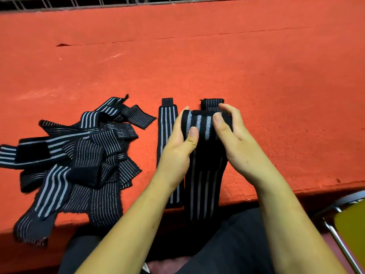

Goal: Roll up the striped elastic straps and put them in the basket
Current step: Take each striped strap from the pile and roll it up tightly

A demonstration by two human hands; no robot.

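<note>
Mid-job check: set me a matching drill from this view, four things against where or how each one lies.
Things:
1. held strap
2. single strap
3. heap of straps
4. chair

States:
A. tangled, at the left on the red surface
B. partly rolled, tail hanging over the near edge
C. flat and straight, beside the left hand
D. lower right, off the surface

Pairs: 1-B, 2-C, 3-A, 4-D.
</note>
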